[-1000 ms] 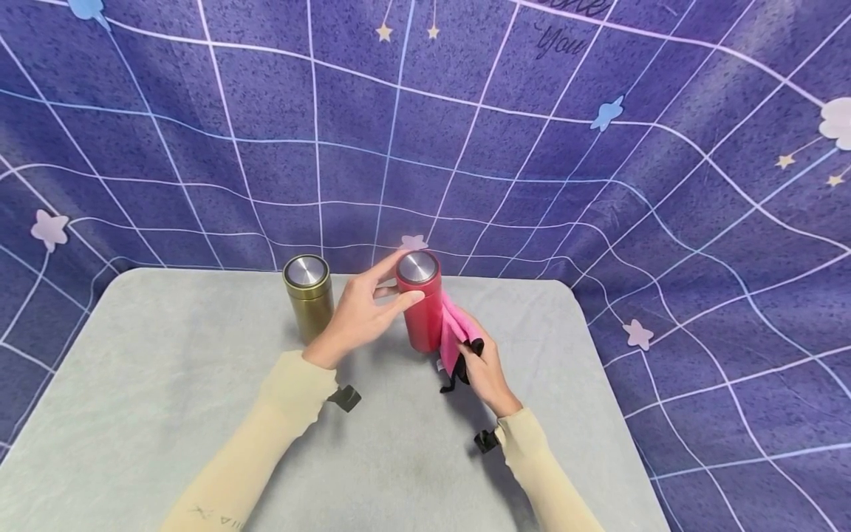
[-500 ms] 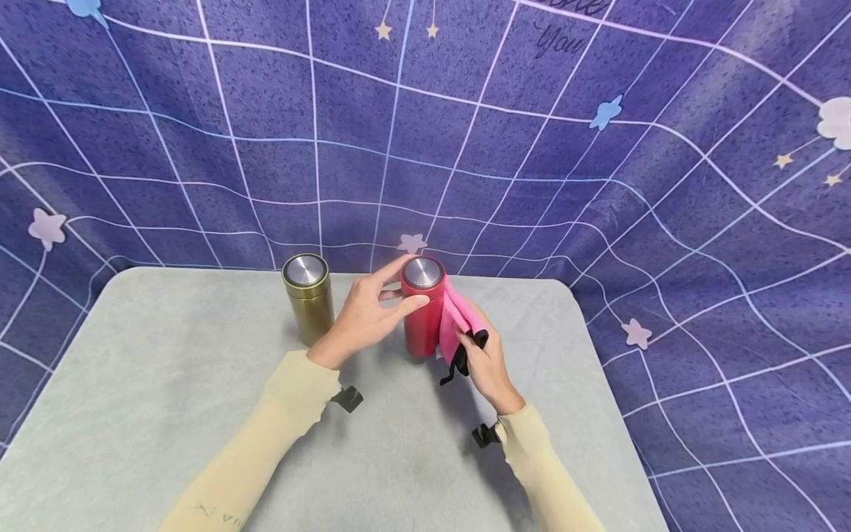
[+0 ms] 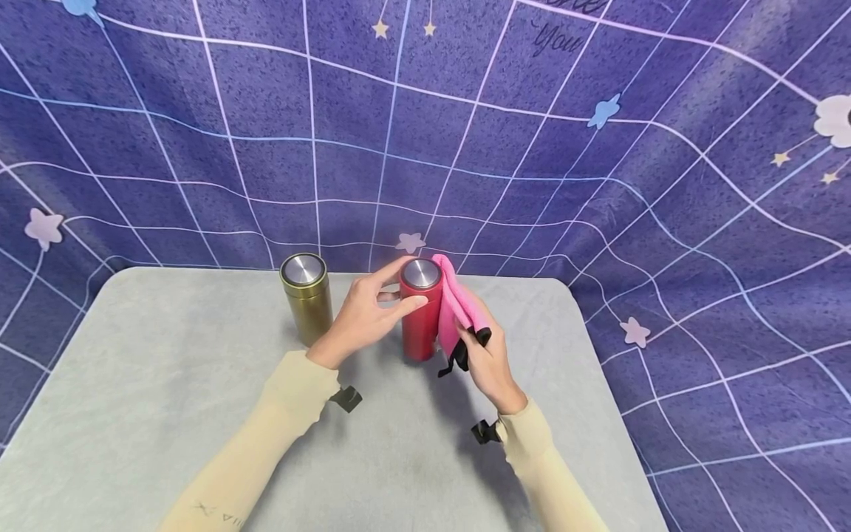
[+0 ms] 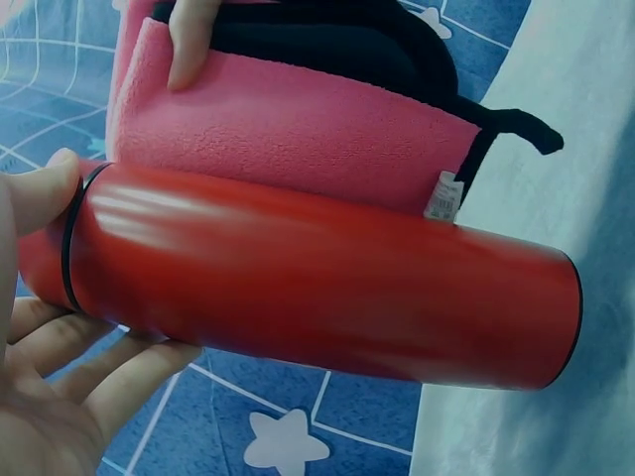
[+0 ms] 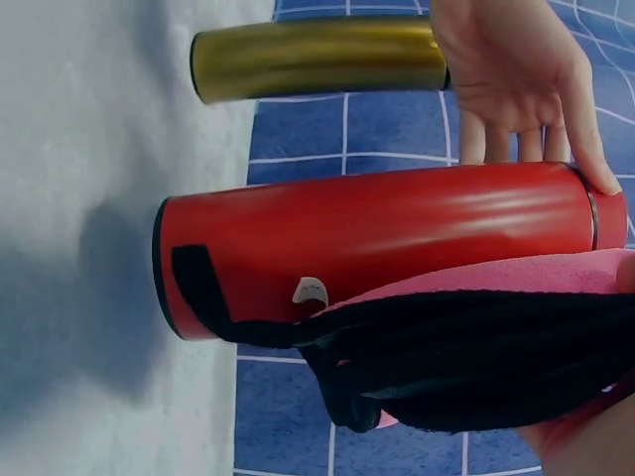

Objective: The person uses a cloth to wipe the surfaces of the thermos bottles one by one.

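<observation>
My left hand (image 3: pixel 359 318) grips a red thermos flask (image 3: pixel 421 332) near its silver-topped lid, thumb in front and fingers behind. The flask stands upright close over the grey tabletop. In the left wrist view, the thumb lies across the dark seam below the lid. My right hand (image 3: pixel 488 366) holds a folded pink cloth (image 3: pixel 448 318) with black trim and a black loop. Along the right side of the red flask (image 4: pixel 317 278), the cloth (image 4: pixel 298 119) lies against the wall, its upper edge about level with the lid. Most right-hand fingers are hidden by cloth.
A gold-green thermos flask (image 3: pixel 311 314) stands on the table (image 3: pixel 372 473) left of the red one, close to my left wrist. Behind the table's back edge hangs a purple-blue curtain (image 3: pixel 359 170) with grid lines and stars.
The red flask has shifted slightly right and nearer in my left hand. The pink cloth has slid up along its side, so its top edge now shows beside the lid.
</observation>
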`<state>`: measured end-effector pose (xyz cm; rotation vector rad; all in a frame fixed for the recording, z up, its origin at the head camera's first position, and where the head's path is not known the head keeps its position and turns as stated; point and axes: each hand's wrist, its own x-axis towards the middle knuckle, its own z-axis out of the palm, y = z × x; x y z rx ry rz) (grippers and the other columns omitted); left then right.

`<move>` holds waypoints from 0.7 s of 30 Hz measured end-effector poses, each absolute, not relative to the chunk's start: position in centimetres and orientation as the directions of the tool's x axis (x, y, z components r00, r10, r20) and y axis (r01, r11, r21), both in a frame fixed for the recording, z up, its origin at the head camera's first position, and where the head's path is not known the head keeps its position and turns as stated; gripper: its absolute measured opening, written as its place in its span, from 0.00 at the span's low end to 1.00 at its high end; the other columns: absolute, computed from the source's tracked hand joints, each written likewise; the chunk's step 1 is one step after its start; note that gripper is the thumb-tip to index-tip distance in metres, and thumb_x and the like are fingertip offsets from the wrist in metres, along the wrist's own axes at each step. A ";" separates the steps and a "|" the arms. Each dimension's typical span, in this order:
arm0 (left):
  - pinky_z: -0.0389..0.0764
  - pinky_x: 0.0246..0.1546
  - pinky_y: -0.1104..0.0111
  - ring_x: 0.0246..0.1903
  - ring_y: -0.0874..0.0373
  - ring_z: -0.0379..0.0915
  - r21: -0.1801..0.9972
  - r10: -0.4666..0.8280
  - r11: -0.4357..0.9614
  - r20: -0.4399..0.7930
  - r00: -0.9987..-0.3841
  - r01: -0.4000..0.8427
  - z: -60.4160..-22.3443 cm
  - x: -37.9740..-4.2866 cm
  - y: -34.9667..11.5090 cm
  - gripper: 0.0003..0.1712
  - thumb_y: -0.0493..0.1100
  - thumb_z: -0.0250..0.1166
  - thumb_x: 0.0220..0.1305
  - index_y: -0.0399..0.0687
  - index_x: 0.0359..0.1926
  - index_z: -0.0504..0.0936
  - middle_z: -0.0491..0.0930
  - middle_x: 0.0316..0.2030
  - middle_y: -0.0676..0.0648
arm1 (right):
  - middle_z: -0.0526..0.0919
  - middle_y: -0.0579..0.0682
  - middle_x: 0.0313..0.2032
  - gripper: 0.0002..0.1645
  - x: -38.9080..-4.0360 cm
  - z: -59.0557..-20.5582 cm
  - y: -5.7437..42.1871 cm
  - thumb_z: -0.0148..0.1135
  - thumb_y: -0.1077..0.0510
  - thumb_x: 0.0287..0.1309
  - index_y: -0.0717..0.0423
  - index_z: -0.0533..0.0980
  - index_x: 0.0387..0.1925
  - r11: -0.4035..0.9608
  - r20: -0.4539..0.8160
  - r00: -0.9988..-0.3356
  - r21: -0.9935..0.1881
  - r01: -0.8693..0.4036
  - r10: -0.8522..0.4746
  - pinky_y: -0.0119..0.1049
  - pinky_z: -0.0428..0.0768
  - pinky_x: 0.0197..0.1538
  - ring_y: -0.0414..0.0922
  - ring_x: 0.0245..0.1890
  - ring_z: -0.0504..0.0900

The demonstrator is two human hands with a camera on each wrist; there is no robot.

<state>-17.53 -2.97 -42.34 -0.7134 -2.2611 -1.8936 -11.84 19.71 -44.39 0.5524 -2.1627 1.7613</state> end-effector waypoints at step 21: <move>0.87 0.57 0.56 0.61 0.45 0.84 0.940 0.244 0.175 0.246 -0.938 0.292 -43.0 -18.2 -3.1 0.40 0.46 0.78 0.66 0.44 0.75 0.75 0.82 0.66 0.41 | 0.74 0.58 0.75 0.39 -11.2 -46.5 20.8 0.57 0.78 0.64 0.60 0.71 0.76 0.386 0.646 -0.726 -0.623 -0.680 -0.237 0.47 0.66 0.80 0.55 0.76 0.72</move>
